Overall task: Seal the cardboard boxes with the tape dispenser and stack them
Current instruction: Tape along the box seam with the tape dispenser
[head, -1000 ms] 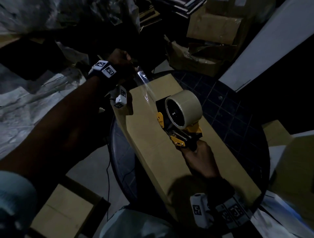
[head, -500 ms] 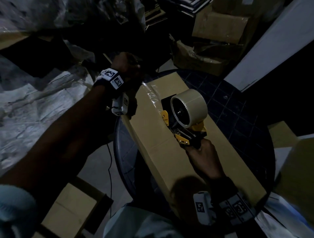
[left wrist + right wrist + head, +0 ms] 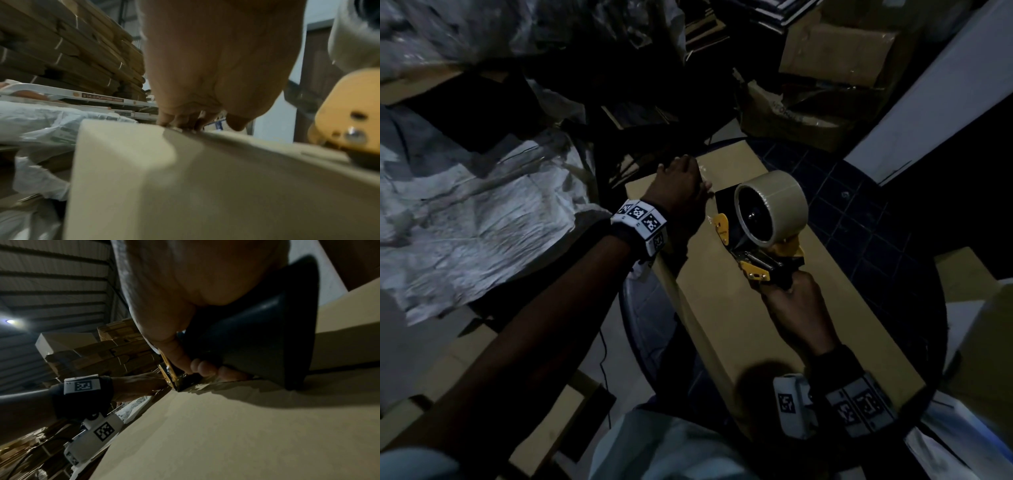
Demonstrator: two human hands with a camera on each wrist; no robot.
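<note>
A long flat cardboard box [image 3: 726,308] lies across a round dark table [image 3: 866,219]. On its top stands a black and yellow tape dispenser [image 3: 760,240] with a roll of tan tape [image 3: 772,205]. My right hand [image 3: 796,308] grips the dispenser's handle [image 3: 257,340]. My left hand [image 3: 681,186] lies palm down at the box's far end, its fingertips [image 3: 179,125] pressing a strip of clear tape [image 3: 703,171] onto the far edge. The box [image 3: 185,186] fills the lower left wrist view, with the dispenser's yellow side plate [image 3: 349,125] at the right.
Worn cardboard boxes [image 3: 835,65] are piled behind the table, and flattened cartons [image 3: 72,53] are stacked at the back left. White plastic sacking [image 3: 476,219] lies left. Another box [image 3: 482,404] sits on the floor at lower left. A white panel [image 3: 935,96] leans at the right.
My left hand, which held the tape end up beyond the box's far end, has come down and laid the strip onto the box. The dispenser has stayed in place.
</note>
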